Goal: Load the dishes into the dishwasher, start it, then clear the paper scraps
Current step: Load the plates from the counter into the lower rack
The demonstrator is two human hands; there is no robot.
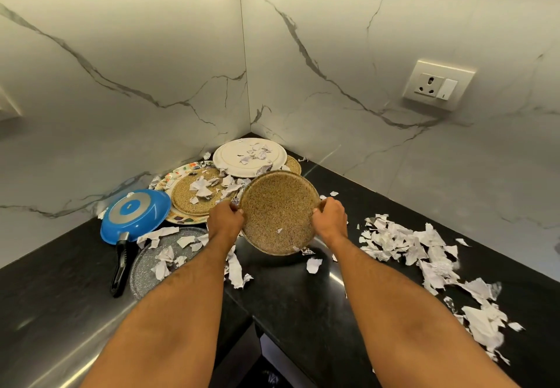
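Gripping speckled plate [278, 212] by opposite rims, left hand [225, 218] and right hand [330, 219]; best tipped steeper to shed clinging scraps [279, 230] before loading.

Head camera looks forward and down, close over the countertop [303, 306] corner.

Black stone countertop [303, 306] meeting in a corner, backed by white marble-veined wall panels [121, 63]. White socket and switch plate [438, 87] mounted on the right-hand panel, well above the counter.
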